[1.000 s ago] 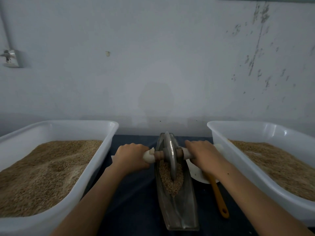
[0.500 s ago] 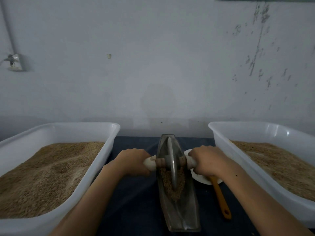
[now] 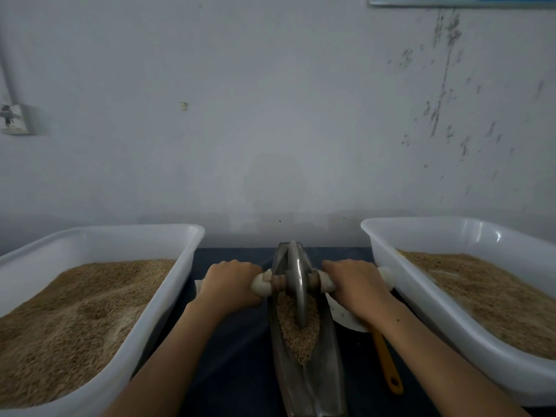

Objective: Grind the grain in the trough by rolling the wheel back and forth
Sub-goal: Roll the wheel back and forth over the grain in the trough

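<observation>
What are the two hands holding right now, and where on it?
Both grip the grey metal grinding wheel by its axle: left hand on the left white handle end, right hand on the right.

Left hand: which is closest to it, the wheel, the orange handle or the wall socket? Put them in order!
From the left hand, in the head view:
1. Wheel, just to its right, in the trough.
2. Orange handle, across the trough, on the right side.
3. Wall socket, up on the far wall, at left.
</observation>
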`<action>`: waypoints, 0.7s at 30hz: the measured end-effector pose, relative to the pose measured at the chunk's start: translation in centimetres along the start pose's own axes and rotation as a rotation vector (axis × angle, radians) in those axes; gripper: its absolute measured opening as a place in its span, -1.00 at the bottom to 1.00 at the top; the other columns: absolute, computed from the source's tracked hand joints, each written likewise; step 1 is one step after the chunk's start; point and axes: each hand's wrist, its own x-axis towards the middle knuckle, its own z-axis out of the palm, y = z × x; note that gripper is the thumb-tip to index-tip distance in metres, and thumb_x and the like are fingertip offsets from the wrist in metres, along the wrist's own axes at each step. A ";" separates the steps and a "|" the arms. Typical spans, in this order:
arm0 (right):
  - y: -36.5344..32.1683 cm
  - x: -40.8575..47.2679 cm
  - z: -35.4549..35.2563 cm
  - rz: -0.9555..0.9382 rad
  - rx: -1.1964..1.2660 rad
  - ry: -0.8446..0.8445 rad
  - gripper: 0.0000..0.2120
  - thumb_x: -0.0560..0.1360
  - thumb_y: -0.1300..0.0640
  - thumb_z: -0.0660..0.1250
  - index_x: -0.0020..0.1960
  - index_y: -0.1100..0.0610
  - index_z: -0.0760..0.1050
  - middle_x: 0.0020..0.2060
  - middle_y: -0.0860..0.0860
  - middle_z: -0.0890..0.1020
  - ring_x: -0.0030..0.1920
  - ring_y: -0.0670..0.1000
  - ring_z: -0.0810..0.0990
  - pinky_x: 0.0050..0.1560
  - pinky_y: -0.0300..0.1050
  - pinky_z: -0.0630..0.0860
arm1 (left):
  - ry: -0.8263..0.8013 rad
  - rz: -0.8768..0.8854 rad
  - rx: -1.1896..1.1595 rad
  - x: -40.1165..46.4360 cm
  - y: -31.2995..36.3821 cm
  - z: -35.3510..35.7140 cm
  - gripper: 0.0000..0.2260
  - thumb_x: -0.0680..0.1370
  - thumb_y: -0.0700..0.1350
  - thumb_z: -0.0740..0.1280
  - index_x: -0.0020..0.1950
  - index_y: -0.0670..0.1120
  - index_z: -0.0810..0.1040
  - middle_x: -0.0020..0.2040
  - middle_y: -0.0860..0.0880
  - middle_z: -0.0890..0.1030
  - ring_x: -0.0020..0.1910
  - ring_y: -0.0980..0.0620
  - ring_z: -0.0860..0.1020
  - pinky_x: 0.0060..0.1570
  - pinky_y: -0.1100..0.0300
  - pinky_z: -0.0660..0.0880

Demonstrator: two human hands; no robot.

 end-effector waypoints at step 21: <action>0.1 0.4 -0.2 0.011 0.006 -0.039 -0.87 0.55 0.00 0.25 -0.06 -0.04 0.29 -0.06 -0.04 0.59 -0.04 0.03 0.56 -0.16 -0.11 0.29 | 0.115 -0.004 0.043 0.1 0.0 0.7 -0.84 0.43 0.14 0.32 -0.10 0.11 0.44 -0.12 0.09 0.59 -0.11 0.05 0.56 -0.22 0.19 0.29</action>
